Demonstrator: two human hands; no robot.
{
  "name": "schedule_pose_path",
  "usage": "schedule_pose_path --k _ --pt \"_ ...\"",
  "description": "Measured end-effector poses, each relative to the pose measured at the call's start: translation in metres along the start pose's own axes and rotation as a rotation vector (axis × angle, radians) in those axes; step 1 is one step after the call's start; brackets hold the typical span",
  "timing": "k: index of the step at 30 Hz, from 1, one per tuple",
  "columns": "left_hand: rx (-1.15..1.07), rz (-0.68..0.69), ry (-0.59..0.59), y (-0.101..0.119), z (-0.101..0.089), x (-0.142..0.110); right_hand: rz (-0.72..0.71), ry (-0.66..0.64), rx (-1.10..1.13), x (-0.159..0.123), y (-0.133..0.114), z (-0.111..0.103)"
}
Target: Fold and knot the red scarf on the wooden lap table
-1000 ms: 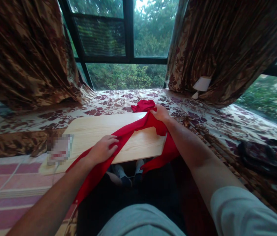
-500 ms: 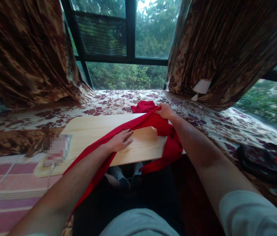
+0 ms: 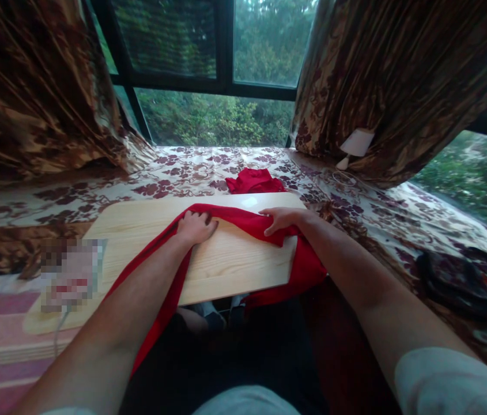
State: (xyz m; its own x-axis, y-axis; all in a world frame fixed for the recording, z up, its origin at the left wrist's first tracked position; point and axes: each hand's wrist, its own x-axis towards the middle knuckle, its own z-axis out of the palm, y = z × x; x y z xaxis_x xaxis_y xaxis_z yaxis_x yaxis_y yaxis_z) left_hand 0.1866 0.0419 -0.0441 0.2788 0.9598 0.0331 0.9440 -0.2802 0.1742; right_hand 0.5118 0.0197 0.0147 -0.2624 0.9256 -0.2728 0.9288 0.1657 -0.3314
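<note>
A long red cloth (image 3: 237,217) lies in a bent strip across a pale wooden lap table (image 3: 230,262). One part of it drops over the right edge, and another trails left under my left forearm toward my lap. My left hand (image 3: 197,226) is on the upper bend of the strip, its fingers curled over the fabric. My right hand (image 3: 284,219) rests at the cloth's right part, thumb and forefinger apart, touching the fabric.
Behind the table lies a bunched red cloth (image 3: 254,180) on the flowered cover. A small white lamp (image 3: 357,142) stands at the back right, and a black bag (image 3: 463,285) lies at right. A blurred-out flat object (image 3: 72,276) with a cable sits on the table's left end.
My left hand has moved up and left, its fingers now curled on the cloth. My right hand has come down, letting go of the raised edge, and the strip lies lower.
</note>
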Motion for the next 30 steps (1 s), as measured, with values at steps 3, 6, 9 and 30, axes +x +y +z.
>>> schedule_pose_path --k 3,6,9,30 --pt "-0.131 -0.123 0.029 -0.023 -0.001 0.03 -0.049 -0.045 0.03 0.0 0.004 0.009" --pt "-0.384 -0.263 0.115 -0.047 -0.005 0.052 -0.021 0.029 -0.144 -0.003 0.01 0.013" --pt "-0.508 -0.347 0.165 -0.066 -0.01 0.062 0.098 0.136 -0.286 -0.006 0.019 0.015" --pt "-0.682 -0.25 0.043 -0.095 -0.006 0.069 0.43 0.502 -0.043 0.051 0.033 -0.006"
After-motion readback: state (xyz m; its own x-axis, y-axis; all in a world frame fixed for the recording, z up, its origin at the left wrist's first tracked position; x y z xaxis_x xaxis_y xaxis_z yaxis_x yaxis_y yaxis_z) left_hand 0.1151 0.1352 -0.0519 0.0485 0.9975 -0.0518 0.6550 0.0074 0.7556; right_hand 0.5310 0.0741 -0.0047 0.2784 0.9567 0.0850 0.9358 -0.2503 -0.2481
